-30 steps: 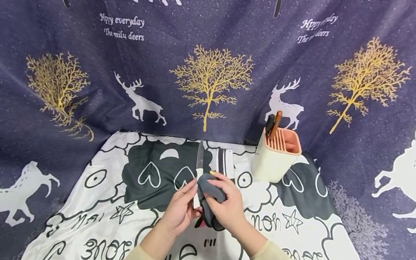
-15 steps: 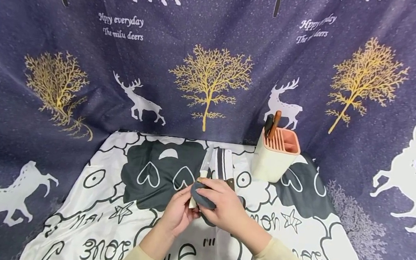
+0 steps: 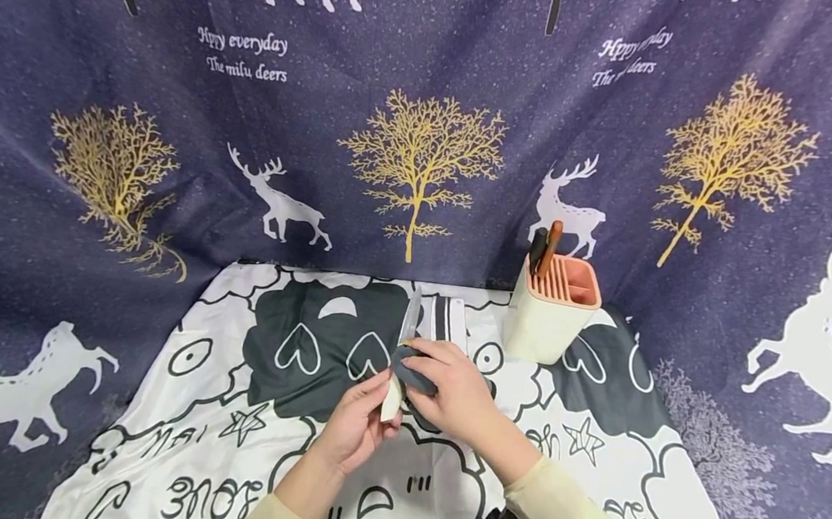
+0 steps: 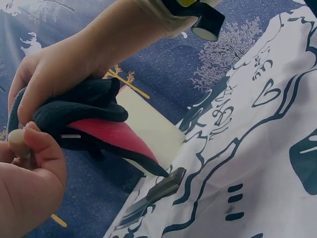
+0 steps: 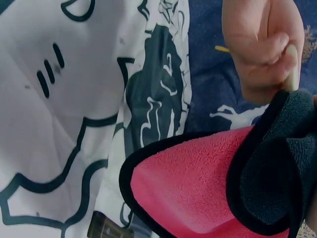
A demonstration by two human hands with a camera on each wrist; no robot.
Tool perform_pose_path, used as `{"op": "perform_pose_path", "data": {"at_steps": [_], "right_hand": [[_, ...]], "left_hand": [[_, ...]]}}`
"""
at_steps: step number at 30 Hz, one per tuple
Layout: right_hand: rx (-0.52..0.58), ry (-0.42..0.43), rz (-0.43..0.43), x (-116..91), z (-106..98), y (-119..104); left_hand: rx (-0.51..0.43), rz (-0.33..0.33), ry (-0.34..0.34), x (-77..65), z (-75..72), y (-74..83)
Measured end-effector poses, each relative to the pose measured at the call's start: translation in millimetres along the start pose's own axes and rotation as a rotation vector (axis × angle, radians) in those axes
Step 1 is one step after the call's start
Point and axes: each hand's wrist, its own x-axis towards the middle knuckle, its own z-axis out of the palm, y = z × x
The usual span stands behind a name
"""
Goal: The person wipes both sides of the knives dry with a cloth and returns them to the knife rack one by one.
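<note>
A knife (image 3: 412,313) with a white handle is held blade-up and away from me over the table. My left hand (image 3: 355,425) grips the handle (image 3: 391,401) low down, with fingers curled round it in the left wrist view. My right hand (image 3: 452,384) pinches a folded cloth (image 3: 416,372) against the knife near the top of the handle. Dark grey on one side and pink on the other, the cloth (image 5: 193,183) hangs loose with a black border in the right wrist view. It hides part of the handle.
Just right of the blade, a wide-bladed knife (image 3: 449,321) lies on the patterned tablecloth (image 3: 219,433). At the back right stands a cream knife block (image 3: 548,327) with an orange slotted top, holding a black handle (image 3: 538,246) and a brown handle (image 3: 553,243). A patterned curtain (image 3: 434,69) hangs behind.
The knife blade has tilted and turned in the hands. The right hand with the cloth dipped toward the handle's lower end, then rose slightly back up. The left hand keeps its hold.
</note>
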Motion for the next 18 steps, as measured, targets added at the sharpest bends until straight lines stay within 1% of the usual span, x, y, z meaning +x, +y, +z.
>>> {"op": "perform_pose_path", "data": {"at_steps": [3, 6, 9, 11, 13, 15, 16, 18], "right_hand": [[-0.011, -0.013, 0.019, 1.2, -2.0, 6.1], [-0.035, -0.018, 0.042, 1.0, -2.5, 14.5], [-0.049, -0.001, 0.072, -0.5, -2.0, 24.0], [-0.054, 0.021, 0.102, -1.4, -2.9, 29.0], [-0.050, 0.046, 0.129, -2.3, -5.5, 32.2], [-0.036, 0.074, 0.136, -1.6, -9.9, 32.1], [-0.028, 0.086, 0.127, -1.4, -12.7, 31.3], [-0.008, 0.104, 0.079, -0.5, -18.0, 26.8]], "left_hand": [[0.025, -0.002, 0.005, -0.4, -1.3, -1.4], [0.028, -0.012, -0.004, -1.1, -1.2, -2.1], [0.015, -0.025, -0.012, -1.2, -0.1, -4.0], [0.004, -0.032, 0.000, -1.0, 0.7, -6.0], [-0.017, -0.041, 0.035, -0.8, 1.1, -7.3], [-0.029, -0.046, 0.085, -0.9, 1.2, -7.6], [-0.030, -0.047, 0.108, -0.5, 1.4, -7.6], [-0.028, -0.044, 0.146, 0.1, 2.4, -7.0]]}}
